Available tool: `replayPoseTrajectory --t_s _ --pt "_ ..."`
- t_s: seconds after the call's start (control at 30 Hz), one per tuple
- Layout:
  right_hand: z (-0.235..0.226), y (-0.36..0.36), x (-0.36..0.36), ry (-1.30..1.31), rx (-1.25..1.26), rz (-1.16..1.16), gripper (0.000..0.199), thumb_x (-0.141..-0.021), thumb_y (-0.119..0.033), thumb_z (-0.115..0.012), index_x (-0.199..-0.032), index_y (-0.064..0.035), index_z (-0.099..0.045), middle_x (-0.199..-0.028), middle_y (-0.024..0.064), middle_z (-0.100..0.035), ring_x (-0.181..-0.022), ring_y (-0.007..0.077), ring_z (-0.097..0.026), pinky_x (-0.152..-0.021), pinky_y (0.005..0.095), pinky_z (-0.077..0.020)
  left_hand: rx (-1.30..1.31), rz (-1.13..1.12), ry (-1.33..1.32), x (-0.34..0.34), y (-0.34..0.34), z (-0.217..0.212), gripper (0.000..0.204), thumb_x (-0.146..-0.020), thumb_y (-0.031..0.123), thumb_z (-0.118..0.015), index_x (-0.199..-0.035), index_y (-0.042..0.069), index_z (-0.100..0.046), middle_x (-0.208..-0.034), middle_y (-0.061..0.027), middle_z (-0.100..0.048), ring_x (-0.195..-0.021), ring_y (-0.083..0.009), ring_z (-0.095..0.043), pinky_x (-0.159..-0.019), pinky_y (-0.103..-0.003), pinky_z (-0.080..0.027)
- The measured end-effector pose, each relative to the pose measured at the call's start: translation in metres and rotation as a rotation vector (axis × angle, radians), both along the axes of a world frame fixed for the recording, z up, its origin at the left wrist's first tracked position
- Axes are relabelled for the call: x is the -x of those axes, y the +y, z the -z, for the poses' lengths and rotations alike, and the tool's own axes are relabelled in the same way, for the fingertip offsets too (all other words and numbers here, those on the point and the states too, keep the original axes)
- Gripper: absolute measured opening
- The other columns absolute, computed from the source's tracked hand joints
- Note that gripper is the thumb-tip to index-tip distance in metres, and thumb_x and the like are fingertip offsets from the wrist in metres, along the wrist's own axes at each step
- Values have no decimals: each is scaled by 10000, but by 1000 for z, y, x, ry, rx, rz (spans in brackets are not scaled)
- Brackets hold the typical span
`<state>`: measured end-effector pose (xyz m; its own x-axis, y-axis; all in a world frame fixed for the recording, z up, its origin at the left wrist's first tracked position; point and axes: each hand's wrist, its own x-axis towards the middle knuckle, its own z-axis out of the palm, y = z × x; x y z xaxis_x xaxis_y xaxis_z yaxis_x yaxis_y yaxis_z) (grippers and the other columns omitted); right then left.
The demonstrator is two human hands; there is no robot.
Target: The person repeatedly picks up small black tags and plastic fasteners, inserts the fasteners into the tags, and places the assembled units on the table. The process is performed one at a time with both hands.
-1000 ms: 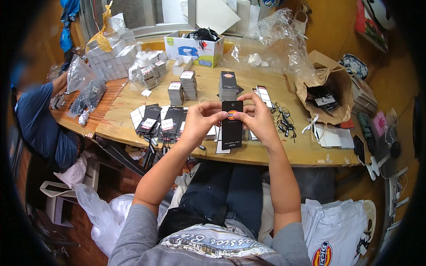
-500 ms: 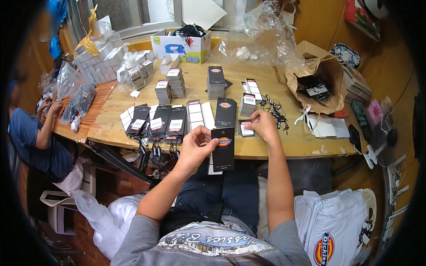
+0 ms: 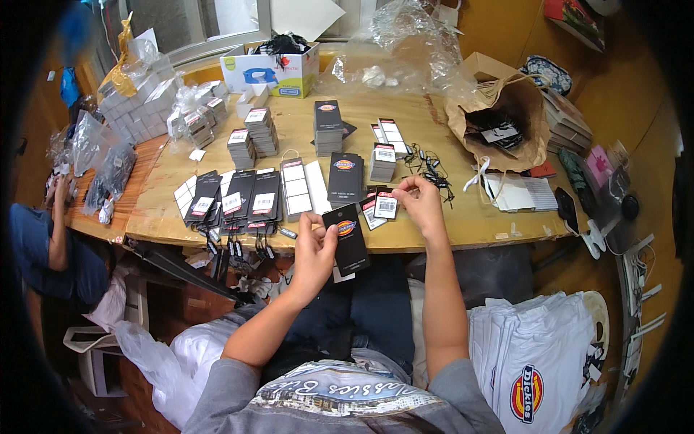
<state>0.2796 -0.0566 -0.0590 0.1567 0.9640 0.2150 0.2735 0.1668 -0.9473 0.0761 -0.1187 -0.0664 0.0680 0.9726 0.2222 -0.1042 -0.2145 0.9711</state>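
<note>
My left hand (image 3: 316,249) is closed on a black hang tag (image 3: 347,242) with a coloured logo, held tilted over the table's front edge. A white card (image 3: 343,275) peeks out below that tag. Between thumb and fingertips of my right hand (image 3: 423,206) is a small barcode card (image 3: 387,205) with a red top band. Partly under it lies another barcode card (image 3: 371,218). Just beyond my left hand is a pile of black hang tags (image 3: 345,177). A stack of small barcode cards (image 3: 382,163) stands beyond my right hand, beside black string loops (image 3: 432,172).
Black tags with barcode labels (image 3: 233,202) hang strings over the front edge at left. Farther back are card stacks (image 3: 262,132), a carton (image 3: 269,72) and clear plastic (image 3: 394,50). A paper bag (image 3: 455,119) stands right. Another person (image 3: 54,249) sits at far left.
My right hand has raised the barcode card off the table, and its face now shows. The black hang tag in my left hand has tilted. The whole view has shifted slightly.
</note>
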Motion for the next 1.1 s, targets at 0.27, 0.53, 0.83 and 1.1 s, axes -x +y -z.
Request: replayPoseTrajectory --t_s 0.27,0.53,0.83,1.1 --pt "-18 -58 38 168 -4 -284 82 -730 -27 -599 -769 -11 -528 -682 14 -556 -606 46 -523 -546 155 -416 93 189 -215 -12 -16 -5 231 -835 12 -449 -1035 -2 -334 -846 -135 -591 -733 -111 -563 -630 -202 -450" --pt "-49 18 -44 -354 -151 359 139 -764 -128 -551 -792 -4 -607 -749 118 -613 -652 195 -578 -594 288 -433 165 191 -171 -12 -18 0 207 -791 -8 -515 -984 -32 -444 -856 -93 -601 -755 -82 -562 -677 -187 -449" --pt "-19 88 -87 -1037 268 529 200 -658 -152 -655 -685 37 -594 -700 166 -605 -624 273 -582 -589 325 -452 243 272 -227 -9 -19 -2 220 -787 -16 -518 -1000 -54 -481 -871 -87 -598 -762 -77 -554 -679 -184 -442" --pt "-93 62 -99 82 240 -62 93 -740 -137 -593 -729 -51 -559 -615 12 -564 -498 76 -520 -461 189 -404 261 291 -244 -4 -18 -4 213 -786 -11 -522 -992 -53 -487 -888 -92 -596 -770 -82 -552 -697 -195 -440"
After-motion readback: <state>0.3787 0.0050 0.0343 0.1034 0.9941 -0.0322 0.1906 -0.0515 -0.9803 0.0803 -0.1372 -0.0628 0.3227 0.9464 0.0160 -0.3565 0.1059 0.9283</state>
